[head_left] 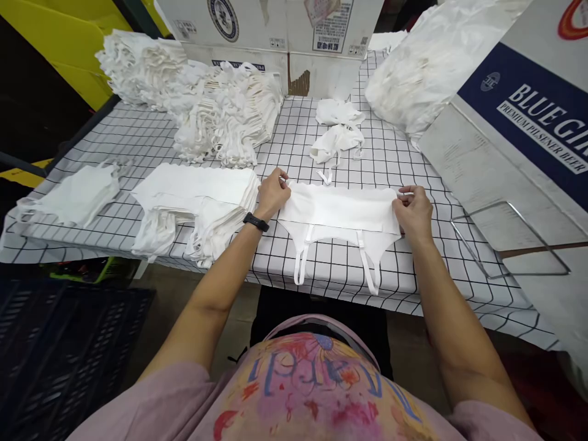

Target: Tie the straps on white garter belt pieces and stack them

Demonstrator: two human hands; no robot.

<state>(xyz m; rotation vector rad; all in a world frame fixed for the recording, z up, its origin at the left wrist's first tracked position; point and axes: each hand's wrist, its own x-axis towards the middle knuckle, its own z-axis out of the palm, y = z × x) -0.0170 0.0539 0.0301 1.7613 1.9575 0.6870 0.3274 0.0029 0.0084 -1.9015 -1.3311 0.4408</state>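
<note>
A white camisole top lies spread on the checked cloth in front of me, its two thin straps pointing toward my body. My left hand pinches its upper left corner, thumb and fingers closed on the fabric. At the opposite upper corner my right hand grips the edge in the same way. Just left of my left hand rests a neat stack of similar white tops. Beyond the camisole, two crumpled white garments lie one behind the other, with a small strap loop near the nearer one.
Bundled white garments are heaped at the back left, and a loose white garment lies at the far left. A carton stands behind. To the right are a plastic bag, a beer carton and a bent wire frame.
</note>
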